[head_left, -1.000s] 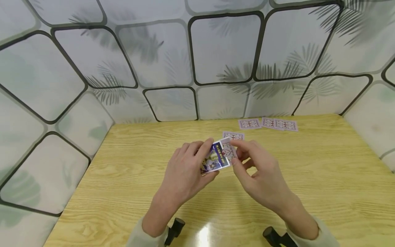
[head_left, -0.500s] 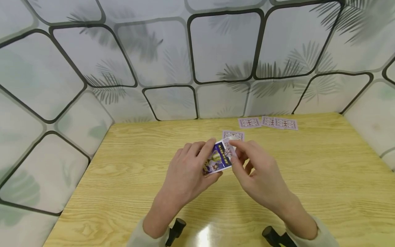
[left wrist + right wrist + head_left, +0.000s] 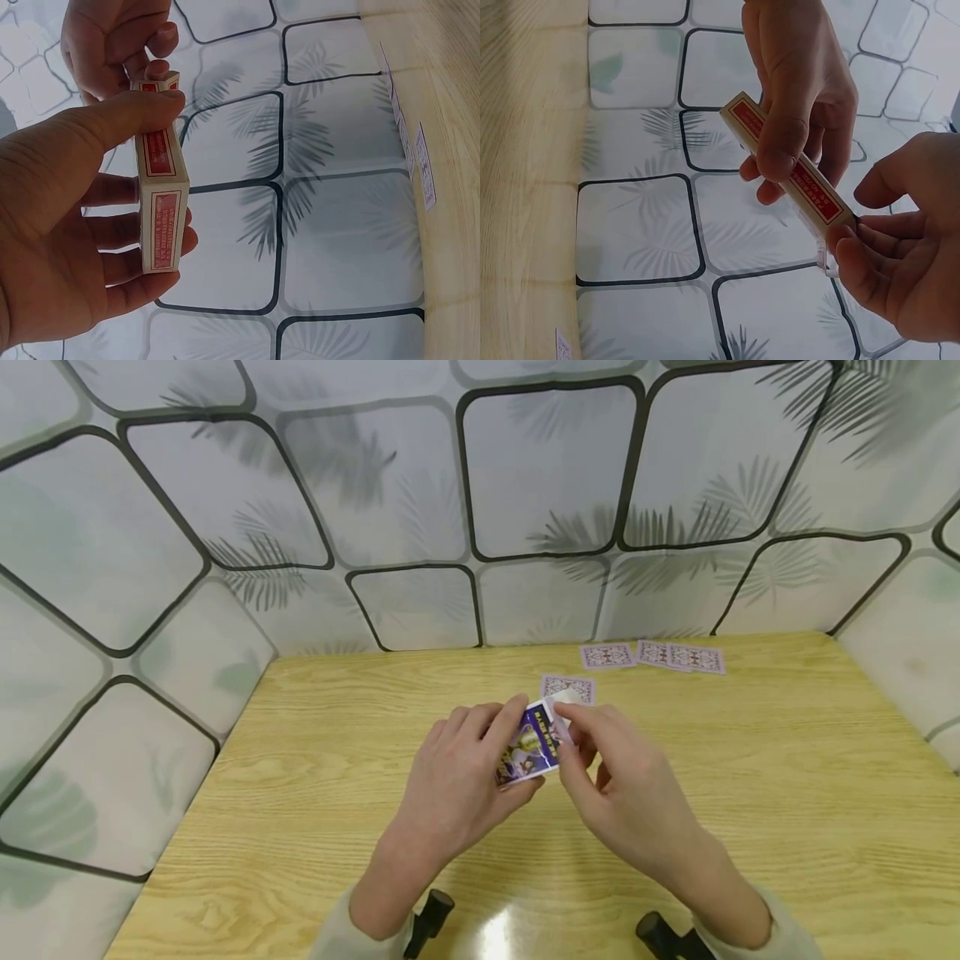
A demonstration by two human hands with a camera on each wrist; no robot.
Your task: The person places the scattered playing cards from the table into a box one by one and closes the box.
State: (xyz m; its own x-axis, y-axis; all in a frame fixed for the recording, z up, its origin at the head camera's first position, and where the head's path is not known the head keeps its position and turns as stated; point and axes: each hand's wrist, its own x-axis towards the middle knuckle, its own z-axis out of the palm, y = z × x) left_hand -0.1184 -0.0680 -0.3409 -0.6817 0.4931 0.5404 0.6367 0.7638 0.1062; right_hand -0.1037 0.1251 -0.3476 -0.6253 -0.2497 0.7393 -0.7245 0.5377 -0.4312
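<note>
With the left hand point(image 3: 453, 764) grips the card box point(image 3: 528, 747) at that hand's three o'clock, with the right hand point(image 3: 626, 768) pinches the box's two-o'clock end, and might crease or jam the white flap point(image 3: 567, 696) by squeezing unevenly.

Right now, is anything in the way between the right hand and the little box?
Nothing visible: the right hand touches one end of the little box, which the left hand holds.

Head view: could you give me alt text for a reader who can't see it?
A person's left hand grips a small printed card box above a wooden table, while the right hand pinches at its open end. Patterned cards lie farther back, before a leaf-print wall.
</note>
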